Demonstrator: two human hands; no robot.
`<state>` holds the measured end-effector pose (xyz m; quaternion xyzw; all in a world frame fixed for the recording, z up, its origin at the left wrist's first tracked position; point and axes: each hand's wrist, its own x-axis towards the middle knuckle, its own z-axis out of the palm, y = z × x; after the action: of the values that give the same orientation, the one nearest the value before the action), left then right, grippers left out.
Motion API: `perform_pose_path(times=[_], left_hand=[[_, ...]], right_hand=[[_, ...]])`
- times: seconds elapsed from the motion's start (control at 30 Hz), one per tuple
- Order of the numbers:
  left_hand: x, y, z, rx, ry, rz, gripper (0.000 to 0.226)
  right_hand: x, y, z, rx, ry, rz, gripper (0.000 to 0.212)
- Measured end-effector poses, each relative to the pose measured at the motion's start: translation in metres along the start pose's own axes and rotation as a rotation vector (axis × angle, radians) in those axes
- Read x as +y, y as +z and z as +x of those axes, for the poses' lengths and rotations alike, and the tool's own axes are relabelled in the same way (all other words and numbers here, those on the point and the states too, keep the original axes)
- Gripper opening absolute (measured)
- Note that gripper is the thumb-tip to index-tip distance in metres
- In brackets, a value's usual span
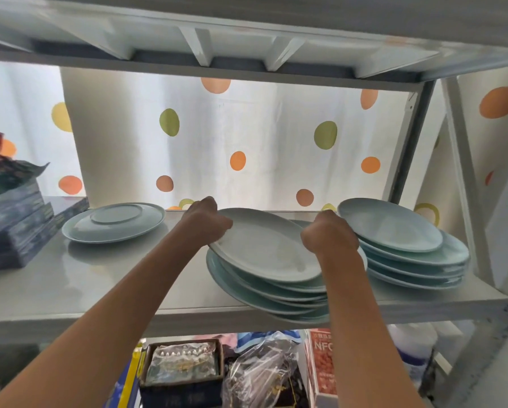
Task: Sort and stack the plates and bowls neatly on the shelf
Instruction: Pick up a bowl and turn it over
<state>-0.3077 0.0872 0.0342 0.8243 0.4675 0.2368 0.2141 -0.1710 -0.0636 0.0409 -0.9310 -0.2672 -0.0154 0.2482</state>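
- Head view: both hands are on the top plate (264,245) of the middle stack (270,293). The left hand (207,220) curls its fingers round the plate's left rim, the right hand (329,234) curls round its right rim.
- That plate sits tilted, far edge high, on a pile of pale blue-green plates on the steel shelf (105,278).
- Big worry here: the middle stack overhangs the shelf's front edge. My read is that any forward push or tug on the top plate could drag the pile off the lip.
- Second worry: the pile is fanned out, not squared up, so the plates could slide on each other if the top one is set down off-centre.
- Just to the right, a second stack (408,248) stands beside the right hand, its top plate also tilted. A knock from the wrist could shift it.
- Left on the shelf, well apart, an upturned plate (114,220) lies on a larger one.
- A stack of dark boxes (14,225) sits at the far left of the shelf.
- Below the shelf: an open box (182,375) with a clear packet inside, a crumpled plastic bag (264,375) whose contents I can't make out, and a red carton (320,363).
- No bowls that I can tell from here.
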Motion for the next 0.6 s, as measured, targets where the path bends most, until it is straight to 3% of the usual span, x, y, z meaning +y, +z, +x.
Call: perform_pose_path(times=[0.1, 0.23, 0.37, 0.6], left_hand=[[0.003, -0.001, -0.004, 0.03, 0.023, 0.001, 0.05], [-0.006, -0.005, 0.0, 0.083, 0.048, -0.06, 0.045], [-0.032, -0.02, 0.006, 0.221, 0.037, -0.14, 0.038], [-0.118, -0.06, 0.02, 0.454, -0.133, -0.27, 0.023]], right_hand=[[-0.017, -0.003, -0.007, 0.117, -0.071, 0.0, 0.026], [-0.057, -0.005, -0.032, 0.14, -0.314, 0.113, 0.014], [-0.1, 0.003, -0.063, 0.205, -0.517, 0.236, 0.03], [-0.173, 0.044, -0.097, 0.058, -0.716, 0.429, 0.032]])
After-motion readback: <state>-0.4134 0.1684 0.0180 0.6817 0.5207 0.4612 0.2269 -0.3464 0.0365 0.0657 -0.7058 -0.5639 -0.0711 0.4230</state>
